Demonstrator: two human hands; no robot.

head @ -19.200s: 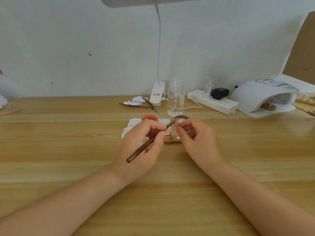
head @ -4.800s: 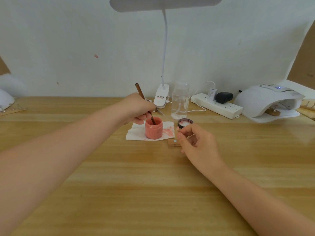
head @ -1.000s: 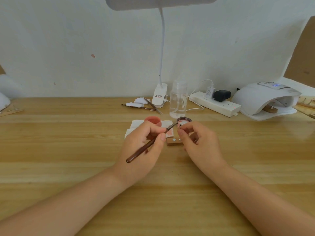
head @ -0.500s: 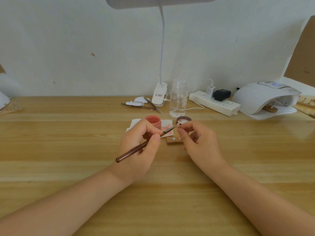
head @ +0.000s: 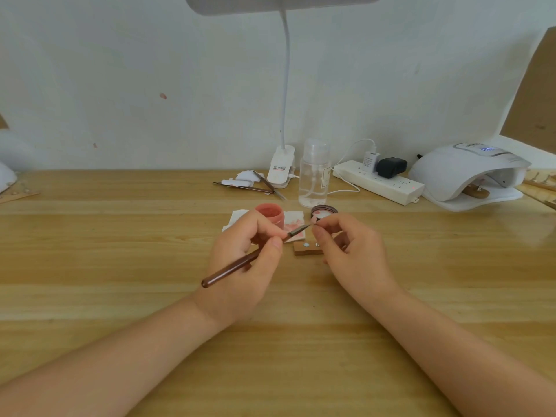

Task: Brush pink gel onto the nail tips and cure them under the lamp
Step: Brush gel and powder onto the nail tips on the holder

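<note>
My left hand (head: pixel 245 260) holds a thin brown brush (head: pixel 237 264) like a pen, its bristles reaching right to a small nail tip (head: pixel 315 221) pinched between thumb and forefinger of my right hand (head: pixel 349 251). Just below the tip lies a small wooden holder block (head: pixel 304 249) with round studs. An open pink gel jar (head: pixel 270 214) stands on a stained white tissue (head: pixel 293 225) behind my left hand. The jar's dark lid (head: pixel 323 211) lies beside it. The white curing lamp (head: pixel 466 173) sits at the far right with another wooden holder (head: pixel 475 192) inside.
A clear liquid bottle (head: pixel 314 174) stands behind the jar. A clip desk lamp (head: pixel 281 165) rises at the back centre, with tweezers and tools (head: pixel 252 186) to its left. A white power strip (head: pixel 379 182) with plugs lies between bottle and curing lamp.
Since five seconds ago my left hand came back from dipping the brush in the jar. Over the last second the brush strokes slightly along the nail tip; my right hand stays put.
</note>
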